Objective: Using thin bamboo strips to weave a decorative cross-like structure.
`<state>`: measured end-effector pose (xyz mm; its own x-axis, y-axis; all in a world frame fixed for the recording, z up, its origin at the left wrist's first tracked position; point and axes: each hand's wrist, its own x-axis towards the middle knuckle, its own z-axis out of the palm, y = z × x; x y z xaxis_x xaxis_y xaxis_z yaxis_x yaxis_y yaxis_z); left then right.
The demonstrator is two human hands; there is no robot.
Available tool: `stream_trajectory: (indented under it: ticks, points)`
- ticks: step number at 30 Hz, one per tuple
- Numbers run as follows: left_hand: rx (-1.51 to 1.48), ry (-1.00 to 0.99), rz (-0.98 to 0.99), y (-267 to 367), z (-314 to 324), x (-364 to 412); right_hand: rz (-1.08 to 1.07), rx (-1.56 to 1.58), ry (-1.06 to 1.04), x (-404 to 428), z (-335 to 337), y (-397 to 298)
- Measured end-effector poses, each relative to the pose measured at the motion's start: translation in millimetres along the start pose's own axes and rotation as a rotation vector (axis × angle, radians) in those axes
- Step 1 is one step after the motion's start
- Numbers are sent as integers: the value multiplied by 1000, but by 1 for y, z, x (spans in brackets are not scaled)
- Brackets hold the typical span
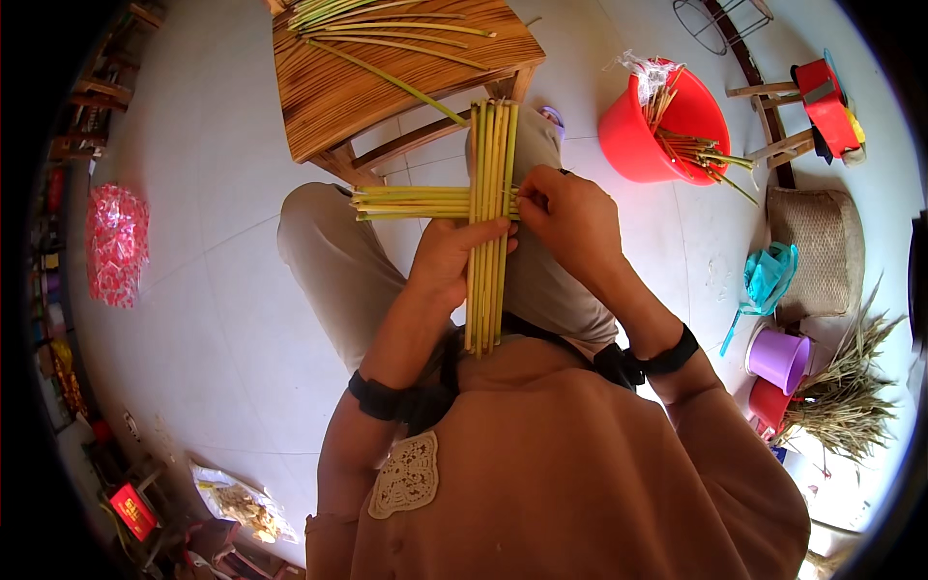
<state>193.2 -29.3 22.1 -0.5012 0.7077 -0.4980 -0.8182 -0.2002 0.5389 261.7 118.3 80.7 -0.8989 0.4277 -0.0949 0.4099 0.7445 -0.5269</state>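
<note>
Several yellow-green plant stalks (484,290) form an upright row above my lap. A second set of stalks (413,203) crosses them at a right angle near the middle, sticking out to the left. My left hand (453,250) grips the upright row just below the crossing, its thumb lying across the front. At the right side of the crossing, my right hand (569,214) has thumb and forefinger pinched at the ends of the crosswise stalks. A thin pale strand seems to show by those fingertips; the fingers partly hide it.
Ahead stands a wooden stool (406,72) with loose stalks (362,22) on its seat. A red bucket (616,145) holding cut stems is at the right. Further right are a woven cushion (819,254), a purple bucket (779,359) and dried grass (841,399). A pink patterned package (116,246) lies left.
</note>
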Motion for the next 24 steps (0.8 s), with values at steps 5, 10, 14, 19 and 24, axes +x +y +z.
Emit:
stream_trajectory:
  ticks: [5, 10, 14, 19, 24]
  points:
    - [35, 38, 6, 0, 0, 1, -22, 17, 8, 1, 0, 2]
    - [26, 40, 24, 0, 3, 2, 13, 77, -5, 3, -6, 5]
    - [24, 44, 6, 0, 2, 3, 0, 84, 20, 1, -3, 5]
    - [32, 50, -19, 1, -2, 3, 7, 43, -7, 2, -3, 2]
    - [22, 49, -25, -1, -2, 4, 8, 31, -9, 4, -2, 2]
